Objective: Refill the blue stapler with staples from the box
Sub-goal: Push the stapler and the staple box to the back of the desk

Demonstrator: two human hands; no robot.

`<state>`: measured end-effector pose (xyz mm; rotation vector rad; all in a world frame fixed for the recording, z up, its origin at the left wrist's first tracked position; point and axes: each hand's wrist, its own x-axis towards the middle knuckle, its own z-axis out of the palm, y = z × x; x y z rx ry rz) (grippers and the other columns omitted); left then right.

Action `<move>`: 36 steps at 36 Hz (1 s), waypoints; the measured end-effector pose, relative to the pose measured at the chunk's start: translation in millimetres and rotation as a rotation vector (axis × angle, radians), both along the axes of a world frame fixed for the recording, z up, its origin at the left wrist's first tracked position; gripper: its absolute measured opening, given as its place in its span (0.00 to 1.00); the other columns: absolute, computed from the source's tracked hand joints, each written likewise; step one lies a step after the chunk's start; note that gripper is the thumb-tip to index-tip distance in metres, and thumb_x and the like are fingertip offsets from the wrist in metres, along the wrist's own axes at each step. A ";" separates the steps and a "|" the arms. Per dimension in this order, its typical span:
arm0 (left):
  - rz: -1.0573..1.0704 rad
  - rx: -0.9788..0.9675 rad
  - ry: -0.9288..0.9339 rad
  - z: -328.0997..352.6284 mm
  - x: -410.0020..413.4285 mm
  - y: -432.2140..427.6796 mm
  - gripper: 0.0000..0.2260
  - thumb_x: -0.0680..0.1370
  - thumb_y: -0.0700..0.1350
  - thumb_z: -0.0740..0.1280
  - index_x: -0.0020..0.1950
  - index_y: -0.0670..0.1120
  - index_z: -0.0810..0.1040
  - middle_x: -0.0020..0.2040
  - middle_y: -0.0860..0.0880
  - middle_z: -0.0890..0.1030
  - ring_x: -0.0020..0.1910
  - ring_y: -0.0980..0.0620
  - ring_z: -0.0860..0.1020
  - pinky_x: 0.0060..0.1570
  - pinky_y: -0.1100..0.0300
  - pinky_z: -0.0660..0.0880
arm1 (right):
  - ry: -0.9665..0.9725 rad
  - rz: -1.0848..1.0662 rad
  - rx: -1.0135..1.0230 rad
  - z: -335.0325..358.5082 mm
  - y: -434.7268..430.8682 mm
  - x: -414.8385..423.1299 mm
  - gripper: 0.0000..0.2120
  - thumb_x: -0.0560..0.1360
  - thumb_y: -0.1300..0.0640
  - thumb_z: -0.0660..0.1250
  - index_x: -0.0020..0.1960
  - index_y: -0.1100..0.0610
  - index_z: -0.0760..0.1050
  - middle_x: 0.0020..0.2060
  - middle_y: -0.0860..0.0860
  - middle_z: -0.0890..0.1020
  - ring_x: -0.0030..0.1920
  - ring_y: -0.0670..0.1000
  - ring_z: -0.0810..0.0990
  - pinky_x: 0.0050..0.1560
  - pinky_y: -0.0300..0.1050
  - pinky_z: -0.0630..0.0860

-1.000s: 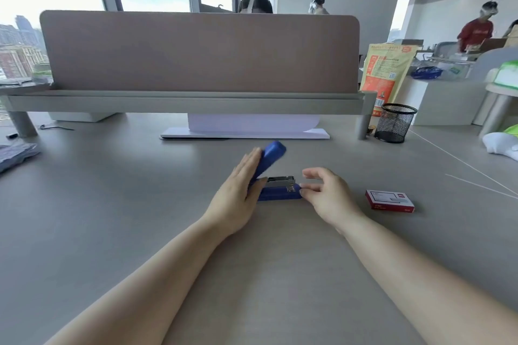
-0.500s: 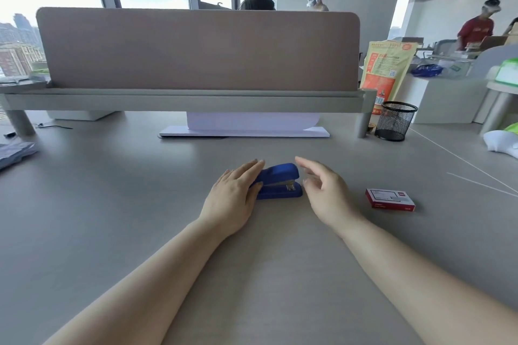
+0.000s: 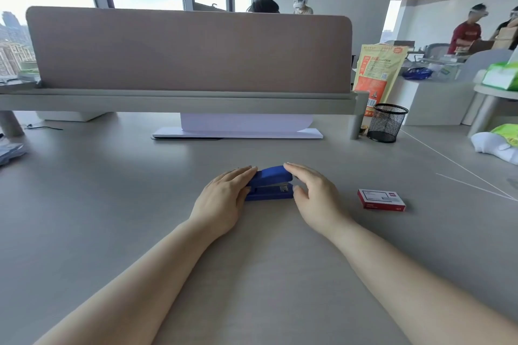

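The blue stapler lies on the grey desk in front of me, its top arm folded down onto the base. My left hand rests against the stapler's left end, fingers laid along its top. My right hand is at its right end, fingertips on the top arm and thumb near the metal front. The red and white staple box lies flat and looks shut on the desk, a hand's width to the right of my right hand.
A black mesh pen cup stands at the back right beside a desk divider panel. A white stand base sits under the divider shelf. White and green bags lie at the far right. People stand in the background.
The stapler's top arm, raised and open a second ago, has been folded down shut. My right hand moved from the front of the magazine up onto the top arm.
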<state>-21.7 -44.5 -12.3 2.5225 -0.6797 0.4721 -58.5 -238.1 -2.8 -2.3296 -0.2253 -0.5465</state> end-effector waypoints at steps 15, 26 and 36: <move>0.011 0.027 -0.032 4.8 -3.8 -13.2 0.19 0.78 0.49 0.61 0.69 0.53 0.66 0.67 0.52 0.73 0.65 0.46 0.71 0.64 0.52 0.66 | 0.137 -0.197 -0.119 18.0 -105.6 -37.6 0.16 0.70 0.53 0.69 0.58 0.48 0.76 0.59 0.50 0.79 0.60 0.54 0.76 0.62 0.53 0.73; -0.003 0.165 -0.002 -1.5 2.4 -40.0 0.23 0.80 0.51 0.52 0.75 0.52 0.50 0.77 0.53 0.56 0.76 0.49 0.50 0.75 0.50 0.49 | 0.237 -0.272 -0.323 -8.4 -125.7 -32.8 0.18 0.78 0.56 0.58 0.67 0.54 0.69 0.71 0.52 0.69 0.72 0.54 0.65 0.72 0.46 0.61; 0.027 0.182 0.057 -1.5 46.5 -52.0 0.26 0.79 0.60 0.47 0.75 0.55 0.45 0.77 0.58 0.49 0.76 0.54 0.43 0.75 0.49 0.44 | 0.360 -0.185 -0.415 -7.5 -99.9 40.6 0.31 0.77 0.40 0.53 0.75 0.53 0.52 0.77 0.50 0.51 0.77 0.51 0.47 0.76 0.47 0.48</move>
